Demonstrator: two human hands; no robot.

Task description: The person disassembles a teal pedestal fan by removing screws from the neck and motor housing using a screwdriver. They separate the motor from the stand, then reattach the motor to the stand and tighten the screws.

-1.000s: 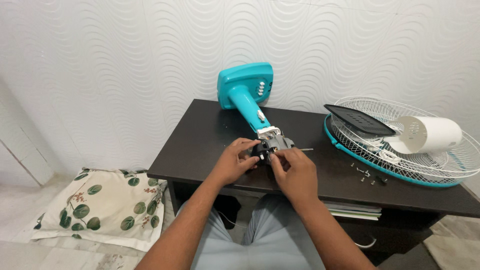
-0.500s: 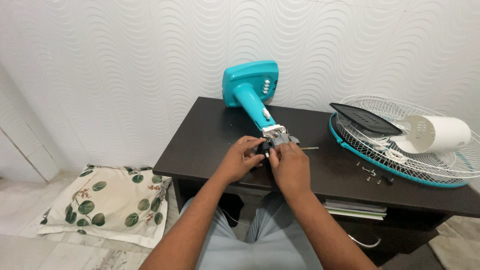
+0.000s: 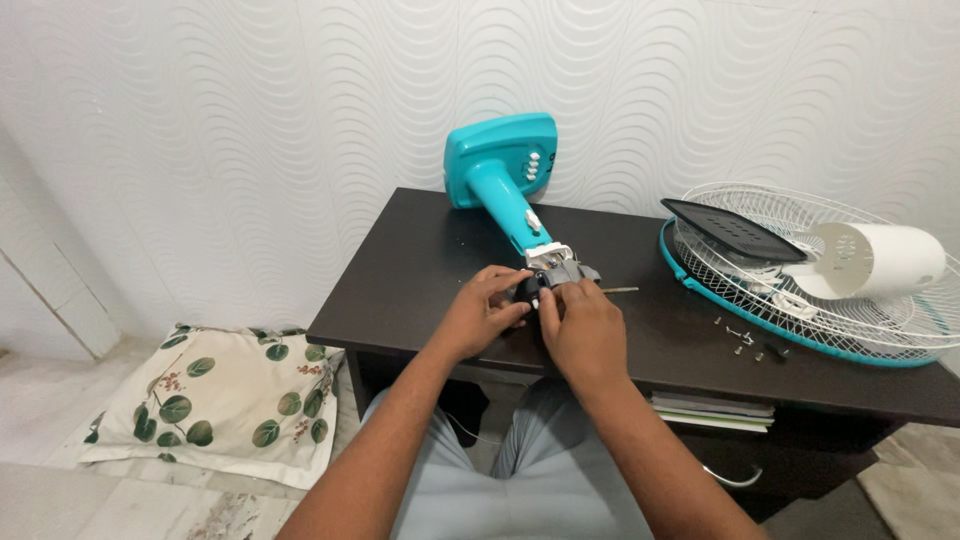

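Note:
A teal fan stand (image 3: 500, 170) lies tipped on the dark table (image 3: 420, 270), its base against the wall and its neck pointing toward me. At the neck's end sits the grey motor unit (image 3: 560, 272) with a thin shaft sticking out to the right. My left hand (image 3: 482, 310) grips the motor's dark left side with its fingertips. My right hand (image 3: 580, 330) is closed over the motor's front, hiding most of it.
A white wire fan grille with teal rim (image 3: 800, 290) lies at the table's right, holding a black cover (image 3: 735, 232) and a white cylindrical motor housing (image 3: 880, 260). Several small screws (image 3: 745, 338) lie near it. A leaf-patterned pillow (image 3: 210, 400) lies on the floor at left.
The view has shifted slightly. Both hands stay on the motor unit, with only small finger movements.

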